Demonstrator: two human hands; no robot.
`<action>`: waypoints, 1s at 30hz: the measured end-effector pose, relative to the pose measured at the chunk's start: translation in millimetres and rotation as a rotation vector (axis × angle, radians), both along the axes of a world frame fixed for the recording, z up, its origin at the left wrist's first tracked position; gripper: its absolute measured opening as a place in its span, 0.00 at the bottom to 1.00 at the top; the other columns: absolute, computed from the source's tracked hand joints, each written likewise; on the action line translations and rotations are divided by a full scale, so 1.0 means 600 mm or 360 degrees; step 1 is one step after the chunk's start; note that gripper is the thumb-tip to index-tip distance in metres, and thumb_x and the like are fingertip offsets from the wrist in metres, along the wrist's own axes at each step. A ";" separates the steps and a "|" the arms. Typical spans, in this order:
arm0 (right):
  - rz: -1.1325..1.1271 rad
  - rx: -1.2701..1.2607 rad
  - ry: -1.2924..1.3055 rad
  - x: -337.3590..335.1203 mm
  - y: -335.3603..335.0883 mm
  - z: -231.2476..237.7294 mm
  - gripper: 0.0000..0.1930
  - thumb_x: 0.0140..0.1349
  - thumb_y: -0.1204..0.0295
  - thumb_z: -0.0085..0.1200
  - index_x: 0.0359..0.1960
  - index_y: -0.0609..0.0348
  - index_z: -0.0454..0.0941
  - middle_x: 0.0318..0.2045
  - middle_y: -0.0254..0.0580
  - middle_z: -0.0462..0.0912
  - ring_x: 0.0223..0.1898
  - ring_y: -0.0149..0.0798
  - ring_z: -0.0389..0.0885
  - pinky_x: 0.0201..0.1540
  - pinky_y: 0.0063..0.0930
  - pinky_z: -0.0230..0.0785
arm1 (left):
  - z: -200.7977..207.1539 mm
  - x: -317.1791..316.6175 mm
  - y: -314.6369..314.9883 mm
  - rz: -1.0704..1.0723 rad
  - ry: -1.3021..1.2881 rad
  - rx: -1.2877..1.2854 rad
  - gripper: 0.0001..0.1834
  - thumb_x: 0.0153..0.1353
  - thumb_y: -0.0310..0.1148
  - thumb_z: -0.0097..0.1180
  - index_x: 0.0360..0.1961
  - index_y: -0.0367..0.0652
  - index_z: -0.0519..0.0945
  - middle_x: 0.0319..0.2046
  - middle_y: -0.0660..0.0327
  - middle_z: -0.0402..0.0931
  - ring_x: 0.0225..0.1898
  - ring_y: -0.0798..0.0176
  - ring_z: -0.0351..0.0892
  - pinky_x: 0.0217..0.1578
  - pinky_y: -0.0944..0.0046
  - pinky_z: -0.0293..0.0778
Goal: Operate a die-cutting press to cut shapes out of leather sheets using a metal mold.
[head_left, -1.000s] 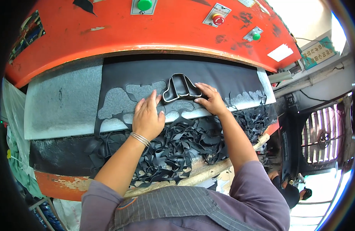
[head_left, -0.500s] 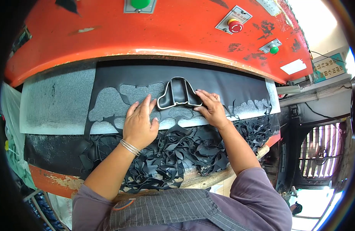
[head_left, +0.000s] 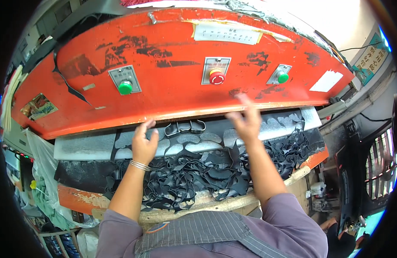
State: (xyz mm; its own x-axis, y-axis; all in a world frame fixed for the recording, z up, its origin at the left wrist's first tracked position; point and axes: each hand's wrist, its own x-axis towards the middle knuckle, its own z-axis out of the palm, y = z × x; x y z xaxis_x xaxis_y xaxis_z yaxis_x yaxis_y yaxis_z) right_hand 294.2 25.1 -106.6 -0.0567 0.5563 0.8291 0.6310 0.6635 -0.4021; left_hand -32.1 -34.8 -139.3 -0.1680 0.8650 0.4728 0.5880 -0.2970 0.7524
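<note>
A steel-edged cutting die [head_left: 185, 127] lies on a black sheet [head_left: 218, 125], partly hidden under the red press's edge. Shapes have been cut out of the sheet, and the pale board [head_left: 84, 146] shows through the holes. My left hand [head_left: 144, 140], with bangles at its wrist, is raised left of the die, holding nothing, thumb apart from the fingers. To the right of the die, my right hand [head_left: 247, 121] is up off the sheet and blurred at the fingertips. Its fingers are spread and nothing is in them.
The red press head [head_left: 172, 96] spans the far side, carrying a green button [head_left: 125, 87], a red button [head_left: 217, 77] and another green button [head_left: 283, 77]. Tangled black scraps [head_left: 207, 172] pile along the near edge, above a pale rail [head_left: 233, 202].
Both hands have let go of the die and lifted away, the right one up and toward the press. My view has tilted up, showing more of the press face.
</note>
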 end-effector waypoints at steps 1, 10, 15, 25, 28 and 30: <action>-0.0007 0.0322 0.0229 0.038 0.010 0.042 0.22 0.58 0.65 0.61 0.53 0.61 0.75 0.52 0.46 0.78 0.55 0.48 0.73 0.60 0.42 0.61 | 0.042 0.016 0.005 0.0032 -0.0075 0.0091 0.12 0.57 0.27 0.55 0.43 0.36 0.79 0.41 0.53 0.80 0.42 0.56 0.77 0.46 0.59 0.70; -0.0864 0.0669 0.0125 0.120 0.046 0.147 0.30 0.65 0.58 0.50 0.65 0.58 0.61 0.67 0.55 0.58 0.70 0.58 0.48 0.69 0.52 0.37 | 0.210 0.035 -0.044 0.0240 0.0468 0.0502 0.11 0.61 0.29 0.52 0.22 0.38 0.72 0.21 0.54 0.68 0.26 0.49 0.67 0.31 0.54 0.65; 0.0642 -0.0031 -0.0555 -0.007 -0.144 0.049 0.19 0.47 0.67 0.66 0.41 0.55 0.77 0.43 0.41 0.80 0.49 0.49 0.77 0.55 0.45 0.67 | 0.070 0.066 -0.207 -0.0254 0.0486 -0.0271 0.12 0.59 0.33 0.57 0.21 0.39 0.74 0.21 0.52 0.72 0.25 0.48 0.72 0.30 0.54 0.70; -0.0830 0.0300 0.0277 0.083 0.045 0.178 0.34 0.67 0.54 0.45 0.70 0.57 0.51 0.71 0.60 0.42 0.72 0.59 0.35 0.69 0.57 0.27 | 0.255 -0.002 -0.057 0.0287 0.0727 0.0524 0.15 0.63 0.33 0.52 0.21 0.35 0.70 0.22 0.47 0.69 0.28 0.42 0.69 0.30 0.51 0.64; -0.0340 0.0343 0.0149 0.071 -0.025 0.132 0.33 0.64 0.58 0.52 0.67 0.60 0.58 0.68 0.60 0.52 0.71 0.59 0.44 0.70 0.51 0.38 | 0.199 0.034 -0.122 0.0087 0.0605 0.0232 0.16 0.62 0.35 0.53 0.21 0.36 0.72 0.22 0.49 0.70 0.25 0.46 0.72 0.27 0.53 0.66; 0.0212 -0.0122 -0.0144 0.051 -0.126 0.064 0.26 0.57 0.62 0.61 0.54 0.63 0.72 0.56 0.54 0.73 0.60 0.54 0.68 0.64 0.46 0.57 | 0.129 0.075 -0.212 -0.0014 0.0594 -0.0218 0.15 0.60 0.38 0.56 0.22 0.37 0.77 0.24 0.50 0.75 0.28 0.46 0.76 0.30 0.55 0.71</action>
